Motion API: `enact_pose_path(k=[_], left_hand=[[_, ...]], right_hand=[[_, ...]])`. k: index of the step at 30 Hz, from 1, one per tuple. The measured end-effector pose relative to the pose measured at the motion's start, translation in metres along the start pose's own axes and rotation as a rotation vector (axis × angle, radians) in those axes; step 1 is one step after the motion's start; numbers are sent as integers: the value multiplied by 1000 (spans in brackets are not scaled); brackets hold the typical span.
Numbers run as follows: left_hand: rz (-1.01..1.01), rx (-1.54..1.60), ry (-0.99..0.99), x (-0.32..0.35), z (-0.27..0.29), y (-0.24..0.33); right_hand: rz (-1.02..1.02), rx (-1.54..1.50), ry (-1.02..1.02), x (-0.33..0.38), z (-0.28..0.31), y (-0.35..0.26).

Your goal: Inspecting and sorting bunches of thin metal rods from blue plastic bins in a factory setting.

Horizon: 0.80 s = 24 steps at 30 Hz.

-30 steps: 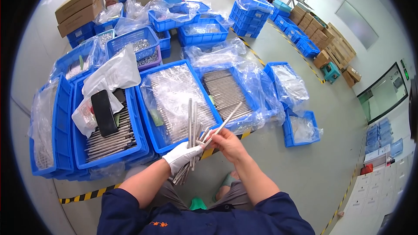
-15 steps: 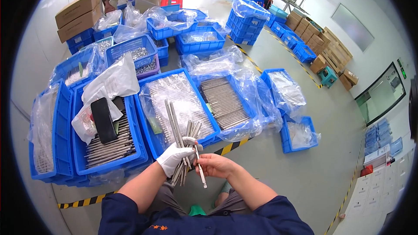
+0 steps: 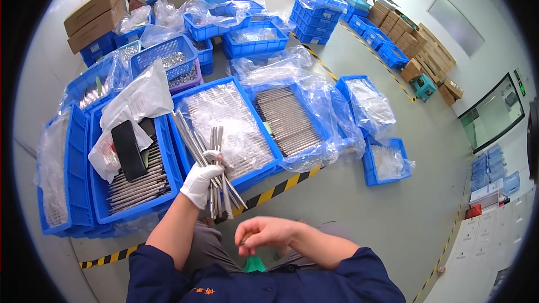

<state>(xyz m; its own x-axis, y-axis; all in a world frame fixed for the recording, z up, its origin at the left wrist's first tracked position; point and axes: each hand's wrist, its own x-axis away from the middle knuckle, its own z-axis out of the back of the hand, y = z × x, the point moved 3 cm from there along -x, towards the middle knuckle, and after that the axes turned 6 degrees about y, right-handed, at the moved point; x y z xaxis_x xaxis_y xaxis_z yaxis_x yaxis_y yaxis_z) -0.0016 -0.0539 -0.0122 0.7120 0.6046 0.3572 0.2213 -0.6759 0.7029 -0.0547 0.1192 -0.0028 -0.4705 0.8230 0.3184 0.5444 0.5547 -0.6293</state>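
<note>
My left hand (image 3: pixel 199 184), in a white glove with bare fingertips showing, grips a loose bundle of slim metal rods (image 3: pixel 192 139). They fan out above and below the fist, over the near edge of a blue crate (image 3: pixel 240 179) of similar plastic-covered rods. Bare and curled, my right hand (image 3: pixel 266 232) is held apart from the bundle, close to my body. A small bit of something shows at its pinched fingertips; what it is I cannot make out. A crate of exposed rods (image 3: pixel 286 120) stands beyond the bundle, to the right.
On the left crate (image 3: pixel 100 207) lie a black phone-like slab (image 3: pixel 129 150) and white plastic bags. Baskets of small metal parts (image 3: pixel 163 67) stand behind. A small blue crate (image 3: pixel 387 161) is on the floor at right, past striped tape (image 3: pixel 281 187). Two people work in the background.
My right hand has left the bundle and drawn down toward my body; the rod it pinched no longer shows there. My left hand has moved up and left with the bundle.
</note>
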Motion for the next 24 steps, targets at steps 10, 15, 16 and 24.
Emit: enact_pose_path(k=[10,15,16,24], left_hand=[[274,-737,-418,25,-24,-46],[318,-890,-575,27,-26,-77],[333,-913,-577,28,-27,-77],[343,-983,-475,28,-26,-67]], right_hand=[[659,-174,764,38,91,-64],[712,-321,639,40,100,-69],[710,-311,628,39,101,-68],[595,-175,666,45,97,-69]])
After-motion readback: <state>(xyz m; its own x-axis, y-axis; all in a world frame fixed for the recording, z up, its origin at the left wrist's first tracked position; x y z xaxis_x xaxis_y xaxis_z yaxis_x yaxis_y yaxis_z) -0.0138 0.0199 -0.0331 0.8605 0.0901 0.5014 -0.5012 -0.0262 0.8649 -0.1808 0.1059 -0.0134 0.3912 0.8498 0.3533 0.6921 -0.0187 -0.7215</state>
